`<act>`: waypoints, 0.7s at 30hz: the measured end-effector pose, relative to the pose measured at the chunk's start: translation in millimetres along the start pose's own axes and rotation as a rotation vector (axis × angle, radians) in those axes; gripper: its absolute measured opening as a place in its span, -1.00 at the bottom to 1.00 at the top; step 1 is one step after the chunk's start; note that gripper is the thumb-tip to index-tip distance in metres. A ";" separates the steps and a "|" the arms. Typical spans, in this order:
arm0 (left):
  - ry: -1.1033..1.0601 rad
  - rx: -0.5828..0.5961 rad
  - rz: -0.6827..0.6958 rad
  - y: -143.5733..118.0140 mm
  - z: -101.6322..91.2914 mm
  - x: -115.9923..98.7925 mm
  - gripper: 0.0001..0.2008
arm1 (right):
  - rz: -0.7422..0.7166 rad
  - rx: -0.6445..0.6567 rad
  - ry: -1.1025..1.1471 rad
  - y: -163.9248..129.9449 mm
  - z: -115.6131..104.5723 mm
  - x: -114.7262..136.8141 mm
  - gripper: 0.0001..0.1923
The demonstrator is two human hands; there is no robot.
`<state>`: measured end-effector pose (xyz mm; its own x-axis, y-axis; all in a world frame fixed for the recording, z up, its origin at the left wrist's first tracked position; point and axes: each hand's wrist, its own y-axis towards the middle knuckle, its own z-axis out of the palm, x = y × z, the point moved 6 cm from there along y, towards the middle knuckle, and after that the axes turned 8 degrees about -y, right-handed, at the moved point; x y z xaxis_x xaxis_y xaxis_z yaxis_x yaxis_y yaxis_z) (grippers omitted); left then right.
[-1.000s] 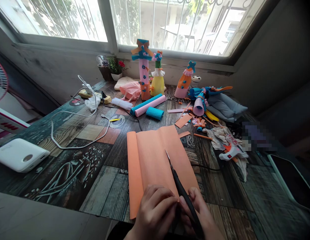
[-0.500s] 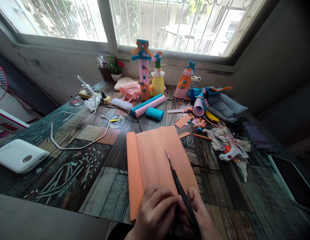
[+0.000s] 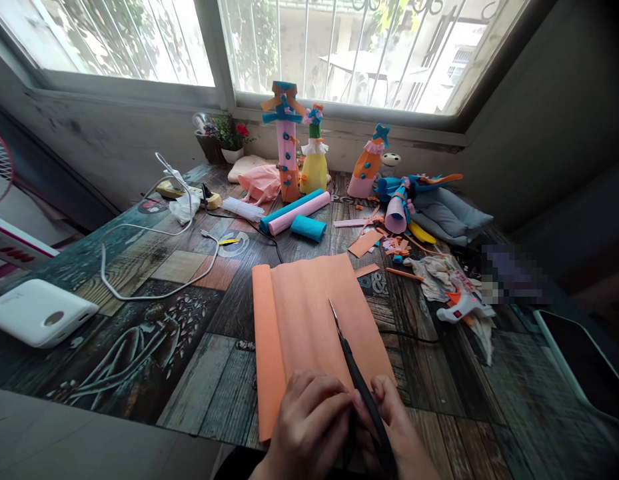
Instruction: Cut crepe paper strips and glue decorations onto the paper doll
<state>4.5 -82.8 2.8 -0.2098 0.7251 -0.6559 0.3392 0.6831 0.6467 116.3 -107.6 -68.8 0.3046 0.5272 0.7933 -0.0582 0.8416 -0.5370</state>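
Observation:
Partly unrolled orange crepe paper (image 3: 316, 313) lies at the front of the table, its left side still a roll. Black-handled scissors (image 3: 366, 393) angle up over the sheet, blades together and tip towards the window. My right hand (image 3: 396, 427) is closed around their handles. My left hand (image 3: 309, 423) rests over the paper's near edge, fingers bent and pinched close to the right thumb; whatever it pinches is hidden.
Blue and pink paper rolls (image 3: 299, 210) lie beyond the sheet. Paper-dressed bottle figures (image 3: 314, 167) stand by the window. Right are paper scraps (image 3: 366, 243), a glue gun (image 3: 462, 308) and a phone (image 3: 584, 360). A white power bank (image 3: 42, 312) and cable (image 3: 139, 297) lie left.
Almost nothing differs. Both hands and the scissors hold nearly the same place over the orange paper, with only a very slight shift of the view.

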 end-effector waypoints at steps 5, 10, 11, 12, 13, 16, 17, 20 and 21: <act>-0.003 0.001 -0.003 1.3 0.7 0.1 -0.84 | -0.017 0.019 -0.047 3.3 -3.3 -3.1 -0.35; -0.006 0.010 -0.003 -0.6 1.8 1.5 -0.85 | -0.035 0.001 -0.058 3.0 -0.3 0.6 -0.35; -0.008 0.010 0.000 -0.7 1.6 1.3 -0.85 | -0.034 -0.008 -0.064 2.8 0.2 1.9 -0.35; -0.010 0.011 0.003 -0.7 1.3 1.0 -0.85 | -0.033 -0.017 -0.071 2.5 0.5 3.2 -0.35; -0.012 0.013 0.004 -0.6 1.2 0.7 -0.85 | -0.031 -0.024 -0.074 2.3 0.8 4.5 -0.35; -0.015 0.013 0.007 -0.3 0.8 0.0 -0.84 | -0.022 -0.028 -0.082 1.6 2.0 6.7 -0.36; -0.015 0.011 0.006 -0.3 0.7 0.0 -0.83 | -0.019 -0.024 -0.084 1.4 2.5 7.0 -0.35; -0.016 0.010 0.007 -0.6 1.0 0.6 -0.82 | -0.027 -0.036 -0.080 0.5 2.1 7.5 -0.36; -0.017 0.010 0.006 -0.7 1.3 1.0 -0.82 | -0.028 -0.037 -0.073 0.3 1.8 7.2 -0.37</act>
<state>5.2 -82.7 1.2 -0.1924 0.7275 -0.6585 0.3499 0.6778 0.6466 116.8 -103.4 -62.7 0.2353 0.5117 0.8263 -0.0147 0.8519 -0.5234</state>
